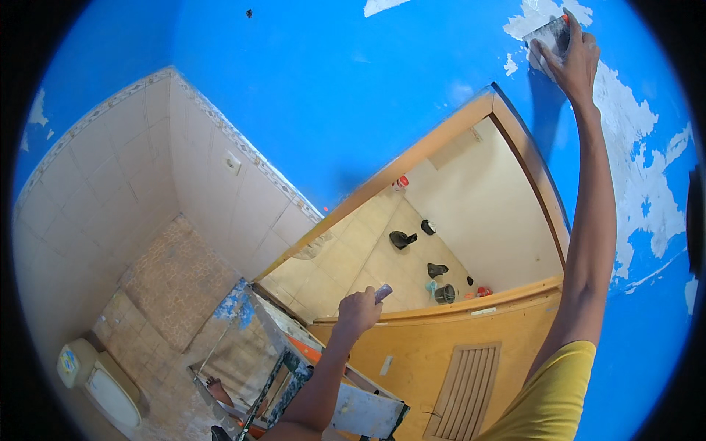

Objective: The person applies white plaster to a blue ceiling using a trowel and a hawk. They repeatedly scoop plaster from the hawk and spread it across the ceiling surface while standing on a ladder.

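Pinching a flat grey rectangular spreader-like tool point(550, 37) narrowly between the fingers of the right hand point(577, 66), apparently against the bright blue painted wall point(397, 73). Gripping a small purplish block point(383, 293) in the left hand point(358, 310), lower left. Looks partway done: ragged white patches point(625, 110) around and below the right fingers, plain blue leftward. Seen below: a brown wooden doorframe point(460, 123); farther left, pale tiled walls point(125, 154).

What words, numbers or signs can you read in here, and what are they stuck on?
None can be read.
Blue-and-yellow label on the toilet: too small and blurred to read.
Red-and-white container beyond the doorway: too small to tell any marking.
Scraper in the right hand: no lettering to make out.
Blue wall: no writing visible.
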`<state>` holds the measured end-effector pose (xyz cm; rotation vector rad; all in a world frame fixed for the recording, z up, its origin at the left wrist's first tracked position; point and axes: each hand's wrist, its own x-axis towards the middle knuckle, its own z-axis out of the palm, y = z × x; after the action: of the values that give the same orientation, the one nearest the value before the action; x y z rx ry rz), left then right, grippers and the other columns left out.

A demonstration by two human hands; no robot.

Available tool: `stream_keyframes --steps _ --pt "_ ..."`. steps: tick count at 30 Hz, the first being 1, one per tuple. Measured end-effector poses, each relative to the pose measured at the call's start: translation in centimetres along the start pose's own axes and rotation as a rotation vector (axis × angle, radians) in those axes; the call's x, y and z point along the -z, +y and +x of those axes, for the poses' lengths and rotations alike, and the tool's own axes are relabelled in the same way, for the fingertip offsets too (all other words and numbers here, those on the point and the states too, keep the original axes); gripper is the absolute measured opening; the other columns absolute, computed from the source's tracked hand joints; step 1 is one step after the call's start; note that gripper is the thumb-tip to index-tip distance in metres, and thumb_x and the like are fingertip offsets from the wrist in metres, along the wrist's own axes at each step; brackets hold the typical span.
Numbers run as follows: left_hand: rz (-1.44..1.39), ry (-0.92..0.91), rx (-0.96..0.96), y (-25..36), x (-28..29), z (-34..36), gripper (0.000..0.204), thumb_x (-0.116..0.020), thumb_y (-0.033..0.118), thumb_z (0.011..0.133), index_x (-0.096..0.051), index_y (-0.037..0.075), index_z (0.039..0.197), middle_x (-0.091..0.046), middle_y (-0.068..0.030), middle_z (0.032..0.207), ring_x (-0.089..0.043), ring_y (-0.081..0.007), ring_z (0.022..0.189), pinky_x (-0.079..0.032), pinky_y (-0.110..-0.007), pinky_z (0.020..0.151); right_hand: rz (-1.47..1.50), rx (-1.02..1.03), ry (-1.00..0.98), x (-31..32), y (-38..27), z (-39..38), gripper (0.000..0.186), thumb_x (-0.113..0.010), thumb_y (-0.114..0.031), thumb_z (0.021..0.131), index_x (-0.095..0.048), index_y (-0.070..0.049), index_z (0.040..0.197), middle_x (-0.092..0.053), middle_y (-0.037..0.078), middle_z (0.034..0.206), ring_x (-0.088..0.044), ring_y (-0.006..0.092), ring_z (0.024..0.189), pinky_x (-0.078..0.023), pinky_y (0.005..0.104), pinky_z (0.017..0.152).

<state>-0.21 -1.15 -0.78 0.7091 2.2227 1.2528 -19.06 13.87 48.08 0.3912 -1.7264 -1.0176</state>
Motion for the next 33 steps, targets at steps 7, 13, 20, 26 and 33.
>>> stream_keyframes --steps 7,13,20,26,33 --pt "-0.024 -0.008 0.005 0.0 0.0 0.1 0.027 -0.057 0.027 0.08 -0.053 0.003 0.09 -0.063 -0.0181 0.076 -0.063 -0.0336 0.076 -0.048 -0.044 0.07 -0.037 -0.042 -0.037 0.3 -0.5 0.3 0.073 -0.072 -0.044 0.068 -0.044 -0.012 0.128 -0.055 0.019 0.093 -0.053 0.0324 0.086 -0.043 0.042 0.076" --pt "-0.023 0.013 -0.019 0.0 -0.2 0.0 0.029 -0.056 0.03 0.081 -0.052 0.003 0.089 -0.062 -0.0176 0.073 -0.062 -0.0339 0.073 -0.048 -0.044 0.069 -0.022 -0.046 0.013 -0.1 0.3 -0.3 0.072 -0.072 -0.045 0.068 -0.045 -0.012 0.127 -0.056 0.02 0.093 -0.054 0.0328 0.085 -0.044 0.0418 0.075" --pt "-0.022 -0.008 -0.003 0.0 0.0 0.0 0.029 -0.056 0.031 0.081 -0.052 0.003 0.09 -0.063 -0.0176 0.076 -0.062 -0.0334 0.075 -0.048 -0.044 0.07 -0.016 -0.14 0.029 0.0 0.3 0.2 0.073 -0.072 -0.047 0.067 -0.046 -0.012 0.126 -0.056 0.02 0.094 -0.053 0.0345 0.087 -0.042 0.0419 0.076" --pt "-0.026 -0.011 0.004 -0.1 -0.1 -0.1 0.03 -0.056 0.031 0.081 -0.052 0.003 0.09 -0.062 -0.0176 0.076 -0.062 -0.0335 0.076 -0.048 -0.043 0.07 -0.028 -0.025 0.022 0.2 -2.0 0.1 0.072 -0.073 -0.045 0.066 -0.047 -0.01 0.124 -0.057 0.019 0.091 -0.054 0.0333 0.086 -0.041 0.0417 0.077" --pt "-0.02 -0.016 0.012 0.2 0.3 -0.1 0.028 -0.057 0.028 0.079 -0.054 0.003 0.092 -0.063 -0.0184 0.077 -0.063 -0.0332 0.078 -0.048 -0.044 0.073 -0.067 -0.072 -0.014 0.1 -2.9 -0.1 0.07 -0.072 -0.044 0.067 -0.047 -0.009 0.122 -0.057 0.02 0.094 -0.054 0.0335 0.089 -0.041 0.0416 0.079"
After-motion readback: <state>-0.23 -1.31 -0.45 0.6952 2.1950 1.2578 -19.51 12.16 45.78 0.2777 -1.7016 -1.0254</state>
